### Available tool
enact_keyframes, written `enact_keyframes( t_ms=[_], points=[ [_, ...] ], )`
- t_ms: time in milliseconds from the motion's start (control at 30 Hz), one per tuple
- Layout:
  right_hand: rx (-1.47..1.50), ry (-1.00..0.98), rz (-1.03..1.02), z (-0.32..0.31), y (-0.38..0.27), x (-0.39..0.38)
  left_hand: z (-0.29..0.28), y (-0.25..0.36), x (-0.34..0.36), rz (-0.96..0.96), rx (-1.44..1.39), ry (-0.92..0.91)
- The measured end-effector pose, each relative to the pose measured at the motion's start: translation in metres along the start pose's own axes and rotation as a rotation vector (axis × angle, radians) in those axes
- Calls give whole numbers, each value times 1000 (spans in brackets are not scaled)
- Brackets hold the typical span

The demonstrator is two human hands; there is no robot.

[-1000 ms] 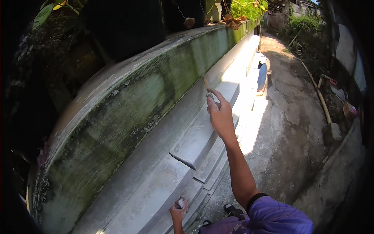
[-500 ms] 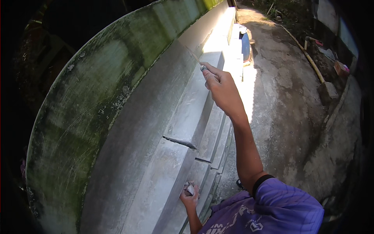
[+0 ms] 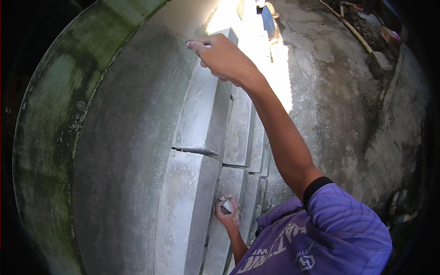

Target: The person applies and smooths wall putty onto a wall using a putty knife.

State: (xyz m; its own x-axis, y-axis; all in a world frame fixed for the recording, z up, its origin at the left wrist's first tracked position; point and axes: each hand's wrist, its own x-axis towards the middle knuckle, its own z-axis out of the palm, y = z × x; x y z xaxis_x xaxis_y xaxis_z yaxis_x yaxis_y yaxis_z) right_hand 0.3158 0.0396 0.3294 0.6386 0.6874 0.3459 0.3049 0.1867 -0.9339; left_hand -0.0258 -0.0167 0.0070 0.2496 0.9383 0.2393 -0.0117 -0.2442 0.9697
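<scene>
Stretched out to the upper middle, my right hand [image 3: 213,52] is closed round a thin, narrow-bladed tool [image 3: 187,43] with a whitish grip. The tool's thin end points up and left, close to the smooth grey wall [image 3: 123,137]; whether it touches cannot be told. Lower down, my left hand [image 3: 228,213] has its fingers curled round a grey-white lump [image 3: 227,204] whose kind is unclear. That hand is beside the stepped concrete blocks [image 3: 181,197]. Whitish dust or paste marks its fingers.
A mossy green ledge [image 3: 50,133] curves along the left. To the right runs a rough concrete path [image 3: 321,78], sunlit near the blocks. Farther off are a blue container [image 3: 268,22], a bamboo pole [image 3: 355,31] and a small box [image 3: 390,35].
My right hand has moved up and left in the picture with the tool, nearer the wall. The view has shifted too. My left hand still holds the lump beside the blocks.
</scene>
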Motion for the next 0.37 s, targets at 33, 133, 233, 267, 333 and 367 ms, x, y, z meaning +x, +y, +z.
enact_keyframes(
  t_ms=[33,133,233,267,333,367],
  points=[
    [8,-5,1,4,8,-4,-4,2,-2,-10,6,2],
    [9,77,-109,11,9,-5,-2,5,6,27,5,-10],
    [-36,-60,92,0,-8,0,7,8,0,39,-39,-70],
    [-44,13,-35,6,-4,-3,1,6,2,21,-59,-66],
    [-51,109,-194,13,2,-12,-6,0,5,12,-106,-49],
    [-59,137,-228,11,2,-18,-4,-2,4,-7,-162,-46]
  ],
)
